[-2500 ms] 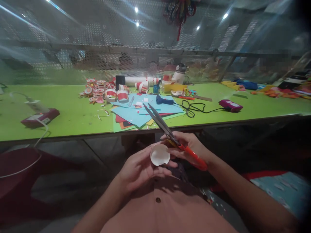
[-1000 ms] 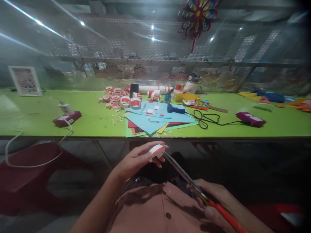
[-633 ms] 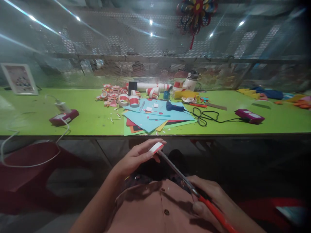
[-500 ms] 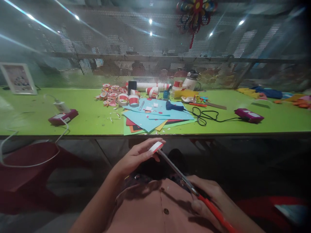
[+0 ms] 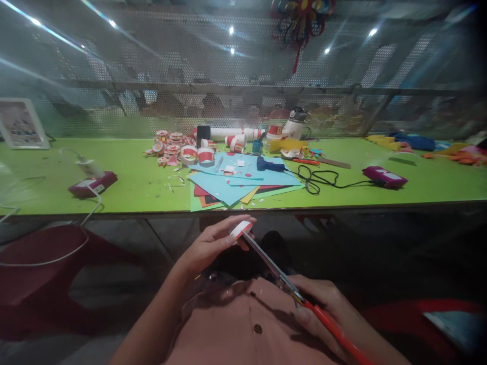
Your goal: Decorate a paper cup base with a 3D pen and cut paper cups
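Note:
Just in front of the table edge, my left hand (image 5: pixel 213 245) pinches a small white-and-red piece (image 5: pixel 241 229), which looks like cut paper or card, between thumb and fingers. My right hand (image 5: pixel 323 304) is closed round the red handles of a long pair of scissors (image 5: pixel 272 265). The blades slant up to the left, and their tips touch the piece's lower edge. Whether the blades are fully together I cannot tell. Both hands are over my lap, below the level of the tabletop.
On the green table (image 5: pixel 152 195) lie blue paper sheets (image 5: pixel 224 188), a dark blue glue gun (image 5: pixel 269 165) with a looped cord, white-and-red paper cups (image 5: pixel 206 156) and a pile of small red-and-white pieces (image 5: pixel 171 144). Purple power strips (image 5: pixel 385 177) sit at both sides. A dark red stool (image 5: pixel 45 253) stands left.
The whole view has shifted slightly, so the table things appear a little further left. The hands keep their hold, and the scissor tips now overlap the white face of the piece slightly more.

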A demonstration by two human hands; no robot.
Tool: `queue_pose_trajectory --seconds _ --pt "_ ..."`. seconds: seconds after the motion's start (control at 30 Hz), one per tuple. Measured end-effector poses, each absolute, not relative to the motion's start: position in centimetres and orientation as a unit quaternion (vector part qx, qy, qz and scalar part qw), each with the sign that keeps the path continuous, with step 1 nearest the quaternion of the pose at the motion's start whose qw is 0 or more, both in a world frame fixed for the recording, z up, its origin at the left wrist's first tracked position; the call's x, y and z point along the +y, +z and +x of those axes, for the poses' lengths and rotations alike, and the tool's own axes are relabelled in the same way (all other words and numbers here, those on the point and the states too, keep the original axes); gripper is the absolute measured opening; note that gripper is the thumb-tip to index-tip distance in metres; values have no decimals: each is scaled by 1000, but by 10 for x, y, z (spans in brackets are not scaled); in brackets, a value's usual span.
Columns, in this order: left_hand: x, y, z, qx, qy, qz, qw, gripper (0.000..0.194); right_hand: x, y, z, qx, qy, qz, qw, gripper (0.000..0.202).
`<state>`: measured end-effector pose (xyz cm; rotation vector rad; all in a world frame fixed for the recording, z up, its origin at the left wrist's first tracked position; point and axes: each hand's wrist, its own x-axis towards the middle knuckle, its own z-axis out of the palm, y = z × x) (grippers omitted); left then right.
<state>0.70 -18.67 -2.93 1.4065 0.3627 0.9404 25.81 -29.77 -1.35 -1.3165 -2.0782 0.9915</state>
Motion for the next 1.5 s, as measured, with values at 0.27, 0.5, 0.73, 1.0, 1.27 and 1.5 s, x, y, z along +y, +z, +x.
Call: queue_pose_trajectory --seconds 0.27,0.5,0.73,1.0,1.27,1.5 --pt "-188 -27 8 158 421 610 653 44 -298 -12 257 -764 359 -481 237 36" --pt "-189 -27 9 156 421 610 653 42 -298 -9 255 -760 366 -480 240 35" --pt "-189 -28 9 157 422 607 655 43 -299 -14 258 -758 372 -475 248 37" --pt "-189 -29 9 157 421 607 655 44 -300 -13 258 -753 368 -490 239 37" --pt "-189 -29 9 145 418 609 658 46 -299 -12 256 -752 376 -484 242 44" --pt "-189 -30 8 147 423 602 661 50 -300 -12 258 -758 363 -479 254 46"
